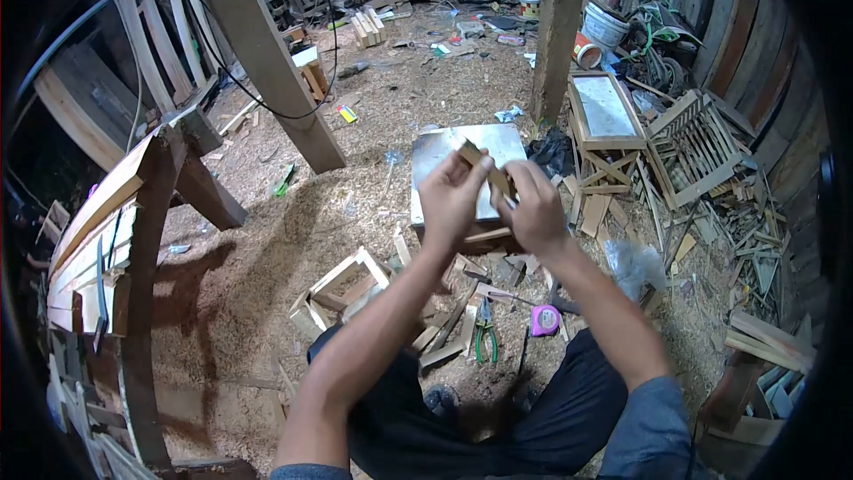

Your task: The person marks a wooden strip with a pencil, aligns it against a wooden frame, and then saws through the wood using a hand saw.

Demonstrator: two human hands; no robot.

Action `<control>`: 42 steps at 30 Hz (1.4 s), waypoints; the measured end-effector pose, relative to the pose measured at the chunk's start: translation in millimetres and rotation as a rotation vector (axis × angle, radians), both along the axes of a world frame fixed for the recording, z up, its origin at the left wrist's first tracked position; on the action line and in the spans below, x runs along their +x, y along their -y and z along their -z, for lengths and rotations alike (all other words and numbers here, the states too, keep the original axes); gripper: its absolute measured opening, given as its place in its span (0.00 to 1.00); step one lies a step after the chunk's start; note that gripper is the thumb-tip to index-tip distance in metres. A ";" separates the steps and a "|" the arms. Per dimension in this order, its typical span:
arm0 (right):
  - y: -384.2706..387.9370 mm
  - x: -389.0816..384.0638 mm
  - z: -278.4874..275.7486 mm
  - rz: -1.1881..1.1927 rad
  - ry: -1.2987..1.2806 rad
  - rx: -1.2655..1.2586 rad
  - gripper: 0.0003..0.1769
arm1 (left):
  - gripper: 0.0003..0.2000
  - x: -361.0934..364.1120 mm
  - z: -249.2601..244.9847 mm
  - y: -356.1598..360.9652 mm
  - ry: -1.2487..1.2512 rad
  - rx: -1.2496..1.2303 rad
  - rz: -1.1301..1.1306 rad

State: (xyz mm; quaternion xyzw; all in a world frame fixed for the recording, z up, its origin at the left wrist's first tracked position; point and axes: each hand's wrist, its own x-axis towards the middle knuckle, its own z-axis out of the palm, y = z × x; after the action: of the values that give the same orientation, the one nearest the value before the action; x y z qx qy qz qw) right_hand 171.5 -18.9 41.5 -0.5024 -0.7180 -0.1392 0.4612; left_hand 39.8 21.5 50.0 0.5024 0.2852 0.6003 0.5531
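Over sawdust, hands hold wood; tape-measure label illegible.

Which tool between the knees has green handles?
The pliers; the tape measure to their right is pink, with no green showing.

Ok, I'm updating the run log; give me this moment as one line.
left hand: holding wooden piece | right hand: holding wooden piece | nearby: pale-topped stand, green-handled pliers, pink tape measure
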 end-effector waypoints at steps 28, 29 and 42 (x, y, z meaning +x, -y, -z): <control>-117.6 45.6 177.6 -0.025 0.721 -0.130 0.03 | 0.12 -30.9 171.6 -167.1 -1.255 0.563 0.370; -116.4 45.6 177.0 -0.027 0.715 -0.139 0.03 | 0.11 -29.9 170.3 -167.4 -1.247 0.497 0.386; -106.8 48.0 165.6 -0.074 0.700 -0.284 0.04 | 0.11 -37.2 181.4 -172.7 -1.233 0.639 0.384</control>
State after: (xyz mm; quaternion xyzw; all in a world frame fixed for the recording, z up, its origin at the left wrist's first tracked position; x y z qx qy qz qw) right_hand 219.5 88.0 -124.1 -0.4568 -0.8620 -0.1849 0.1185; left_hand 2.6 194.3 -131.4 0.9284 0.2627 0.1537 0.2130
